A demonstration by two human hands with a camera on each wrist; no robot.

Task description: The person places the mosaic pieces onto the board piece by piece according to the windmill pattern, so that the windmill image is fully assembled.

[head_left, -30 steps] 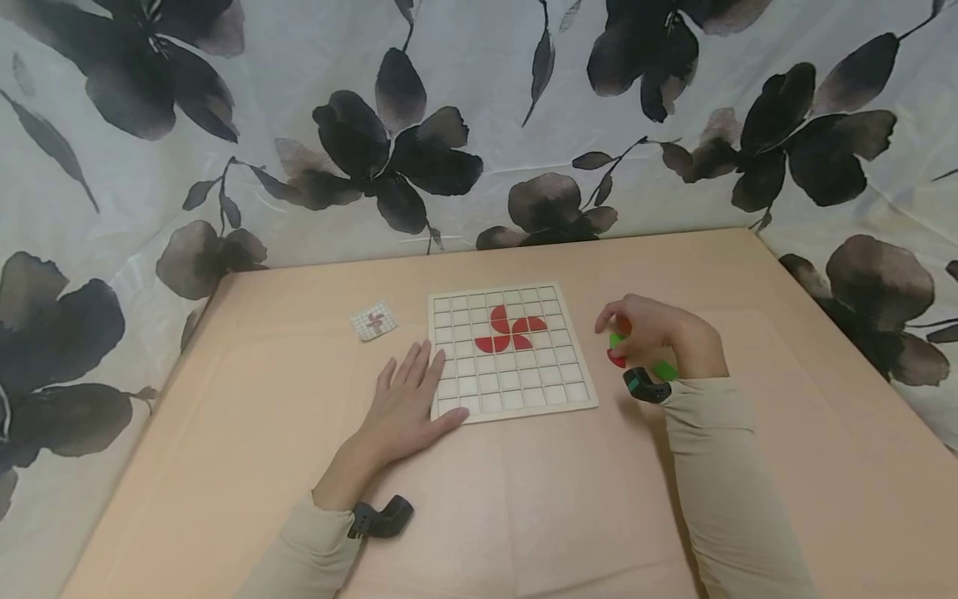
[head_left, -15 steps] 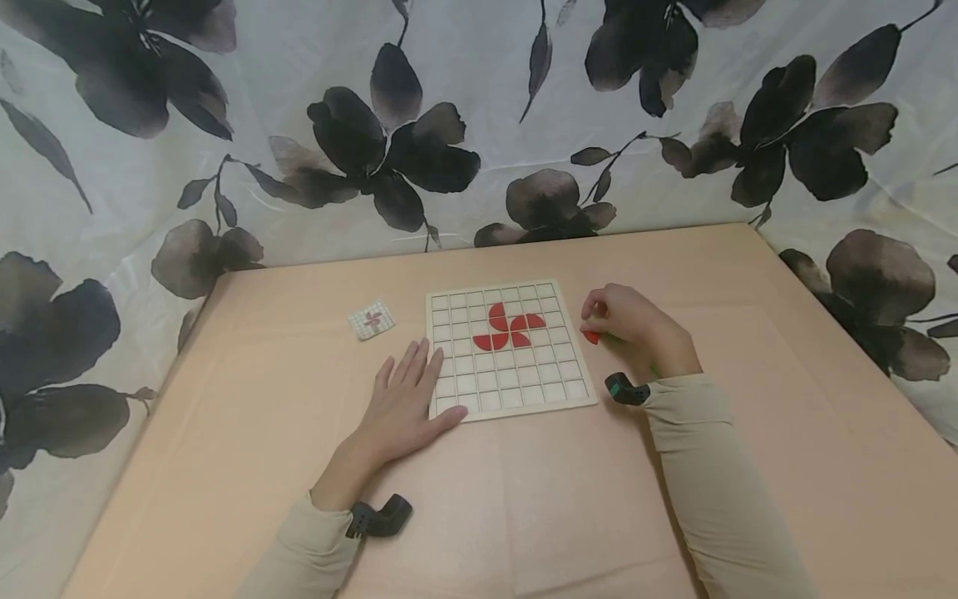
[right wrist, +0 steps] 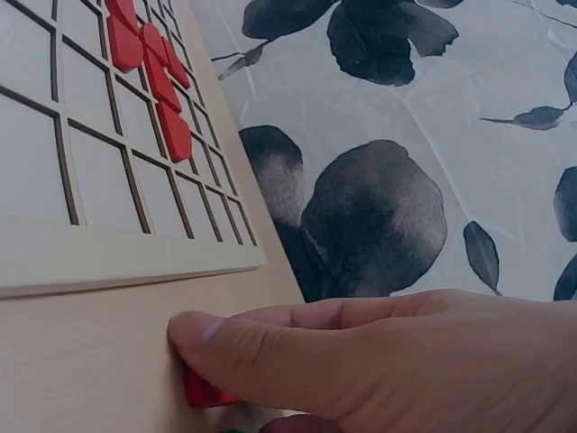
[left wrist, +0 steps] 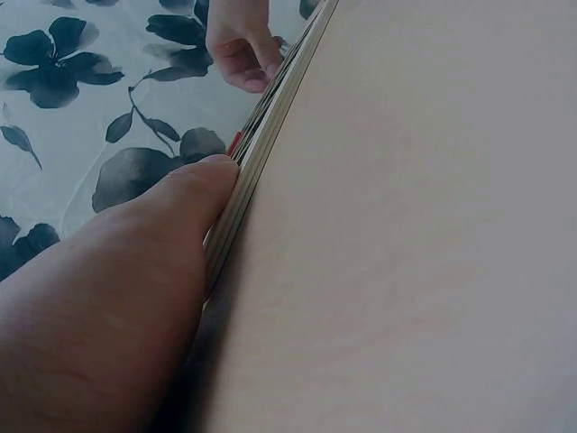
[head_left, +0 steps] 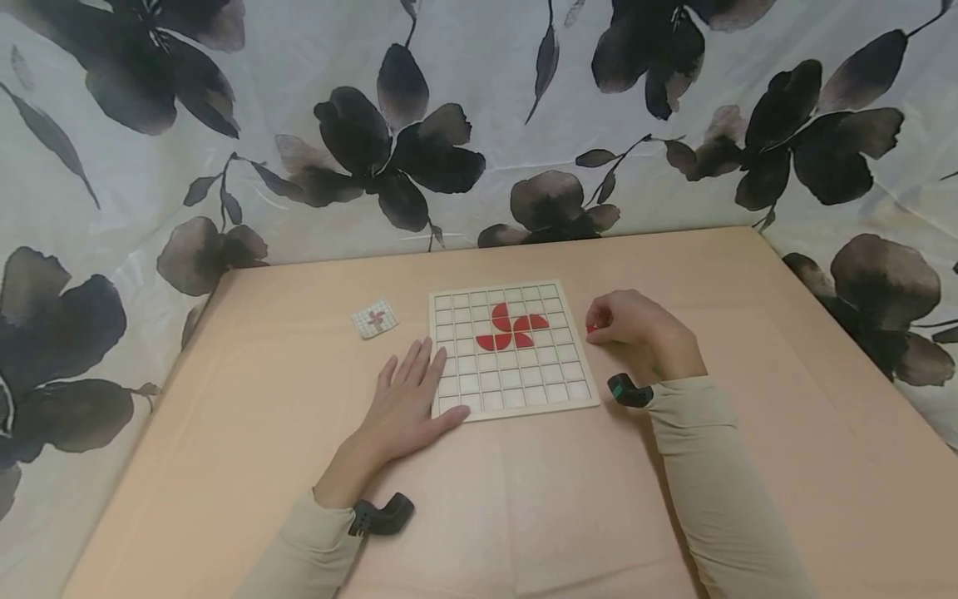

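A square white grid board (head_left: 516,378) lies on the table, bearing several red quarter-round tiles (head_left: 503,342) in a pinwheel pattern. My left hand (head_left: 404,412) lies with spread fingers along the board's left edge, thumb at its near-left corner; in the left wrist view the thumb (left wrist: 194,189) presses the board's rim. Just right of the board, my right hand (head_left: 639,324) pinches a small red tile (right wrist: 206,390) between thumb and fingertips, low over the table. The fingers cover most of that tile. A bit of a green piece (head_left: 655,369) shows beneath the right hand.
A small card (head_left: 374,319) with a grid and a red pinwheel lies left of the board's far corner. The table (head_left: 494,499) ends at the back against a floral cloth (head_left: 516,150). Each wrist wears a black camera band (head_left: 383,514).
My right hand has moved left from over the red and green pieces to beside the board, and its fingers have closed on a red tile. My left hand stays put.
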